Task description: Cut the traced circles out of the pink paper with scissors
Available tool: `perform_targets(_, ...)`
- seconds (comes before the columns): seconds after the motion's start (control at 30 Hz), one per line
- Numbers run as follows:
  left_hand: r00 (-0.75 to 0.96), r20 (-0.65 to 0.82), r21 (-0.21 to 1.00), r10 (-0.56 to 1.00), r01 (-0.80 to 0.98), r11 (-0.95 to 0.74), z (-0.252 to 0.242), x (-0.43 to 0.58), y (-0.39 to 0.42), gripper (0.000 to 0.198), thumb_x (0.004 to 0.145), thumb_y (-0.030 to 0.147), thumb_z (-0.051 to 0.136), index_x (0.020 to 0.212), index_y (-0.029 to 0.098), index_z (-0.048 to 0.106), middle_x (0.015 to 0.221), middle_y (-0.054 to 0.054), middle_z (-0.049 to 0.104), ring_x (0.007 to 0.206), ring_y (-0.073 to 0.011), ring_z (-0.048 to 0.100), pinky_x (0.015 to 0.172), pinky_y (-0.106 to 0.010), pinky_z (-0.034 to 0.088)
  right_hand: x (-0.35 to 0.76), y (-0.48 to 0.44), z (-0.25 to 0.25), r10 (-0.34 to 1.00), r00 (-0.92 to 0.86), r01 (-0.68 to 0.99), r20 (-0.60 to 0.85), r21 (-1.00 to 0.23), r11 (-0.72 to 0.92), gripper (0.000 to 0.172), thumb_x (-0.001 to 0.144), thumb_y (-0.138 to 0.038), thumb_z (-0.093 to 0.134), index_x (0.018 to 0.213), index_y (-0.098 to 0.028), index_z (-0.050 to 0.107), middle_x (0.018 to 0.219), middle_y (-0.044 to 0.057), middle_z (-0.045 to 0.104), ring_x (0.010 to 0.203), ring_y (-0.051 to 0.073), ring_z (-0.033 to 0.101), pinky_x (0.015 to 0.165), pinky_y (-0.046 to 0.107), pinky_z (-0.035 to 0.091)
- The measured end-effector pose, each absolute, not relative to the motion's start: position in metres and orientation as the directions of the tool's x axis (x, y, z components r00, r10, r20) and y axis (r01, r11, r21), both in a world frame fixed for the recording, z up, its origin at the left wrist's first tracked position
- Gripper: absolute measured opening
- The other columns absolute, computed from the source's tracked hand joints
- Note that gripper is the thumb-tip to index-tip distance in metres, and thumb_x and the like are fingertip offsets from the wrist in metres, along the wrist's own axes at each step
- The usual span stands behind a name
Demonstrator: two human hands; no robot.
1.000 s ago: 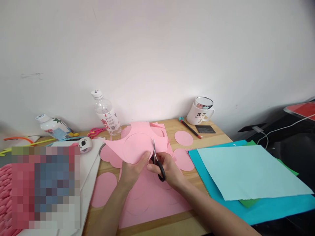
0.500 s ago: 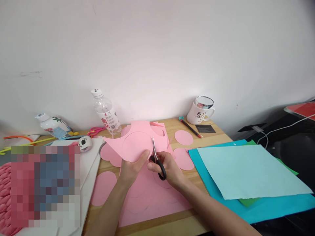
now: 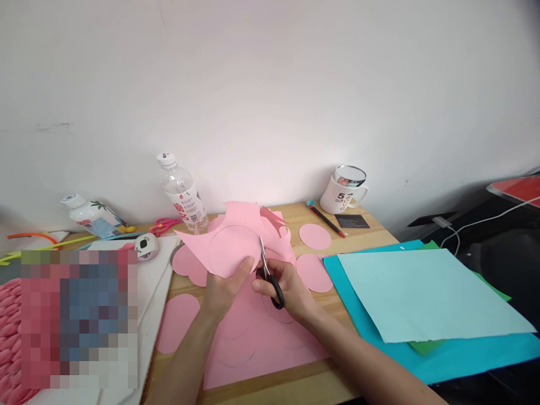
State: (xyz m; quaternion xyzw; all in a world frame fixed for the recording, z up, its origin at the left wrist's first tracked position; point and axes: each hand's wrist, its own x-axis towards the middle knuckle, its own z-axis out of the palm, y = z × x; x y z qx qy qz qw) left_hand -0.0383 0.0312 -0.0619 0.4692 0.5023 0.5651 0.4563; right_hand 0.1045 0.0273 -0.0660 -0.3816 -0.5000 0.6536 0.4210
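My left hand (image 3: pixel 229 284) pinches the lower edge of a piece of pink paper (image 3: pixel 234 247), thumb on top. A pencilled circle shows on that piece, and its outer parts are ragged where they have been cut. My right hand (image 3: pixel 284 287) is closed round the black handles of a pair of scissors (image 3: pixel 270 277). The blades point up and away along the right side of the circle, touching the paper. Under both hands lies a larger pink sheet (image 3: pixel 270 354) with drawn circles. Cut pink discs (image 3: pixel 178 323) lie to the left, and another pink disc (image 3: pixel 315 236) lies to the right.
Along the wall stand a clear plastic bottle (image 3: pixel 183 194) and a white mug (image 3: pixel 343 191), with a pencil (image 3: pixel 327 218) and a dark card (image 3: pixel 352 221) nearby. Blue and pale sheets (image 3: pixel 434 292) cover the right side. Pink scissors (image 3: pixel 165 226) lie at the back left.
The far part of the pink paper has lifted and curled slightly, and its left tip has shifted a little left. Both hands have stayed almost in place.
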Motion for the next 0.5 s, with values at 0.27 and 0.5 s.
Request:
perform_targets(0.27, -0.103, 0.076, 0.996, 0.992, -0.038, -0.08, -0.0547, -0.039, 0.0305, 0.049, 0.067, 0.039, 0.075, 0.108, 0.014, 0.063, 0.107, -0.014, 0.069, 0.105, -0.0311, 0.062, 0.092, -0.044, 0.051, 0.1056, 0.0292, -0.069, 0.941, -0.338, -0.227, -0.003, -0.97, -0.084, 0.041, 0.058, -0.043, 0.082, 0.066, -0.017, 0.051, 0.06, -0.005, 0.042, 0.055, 0.009, 0.032, 0.05, 0.023, 0.026)
perform_targets(0.5, -0.154, 0.079, 0.996, 0.985, -0.033, -0.085, -0.056, -0.0374, 0.0306, 0.053, 0.063, 0.041, 0.076, 0.108, 0.016, 0.062, 0.108, -0.012, 0.069, 0.106, -0.031, 0.062, 0.093, -0.044, 0.05, 0.1061, 0.0296, -0.0689, 0.94, -0.34, -0.219, 0.019, -0.974, -0.059, 0.04, 0.059, -0.044, 0.081, 0.064, -0.018, 0.051, 0.059, -0.005, 0.039, 0.055, 0.009, 0.03, 0.051, 0.024, 0.026)
